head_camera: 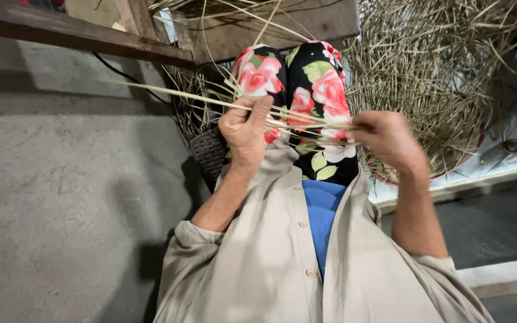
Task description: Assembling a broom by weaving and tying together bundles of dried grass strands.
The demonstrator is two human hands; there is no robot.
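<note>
We had our left hand clenched around a thin bundle of pale straw strips, thumb pressed over the top, and our right hand pinching the same strips at their other end, so the bundle ran stretched between the two fists just above our knees. We could not count the strips exactly; several showed, perhaps a handful, with long loose ends sweeping out past the left hand toward the concrete wall. Directly beyond both hands lay our legs in black trousers printed with pink flowers. Just below the left hand sat one dark woven piece, partly hidden by the wrist. Beyond the right hand one large heap of dry straw filled a round red-rimmed basin. One wooden beam crossed well above the left hand. As we judged it, the strips were thin and brittle-looking, so pulling them too taut between the two grips could snap one, and the loose ends trailing left could tangle with stray stalks or slip out if the thumb eased. We counted two hands, one basin, one heap, one woven piece.
</note>
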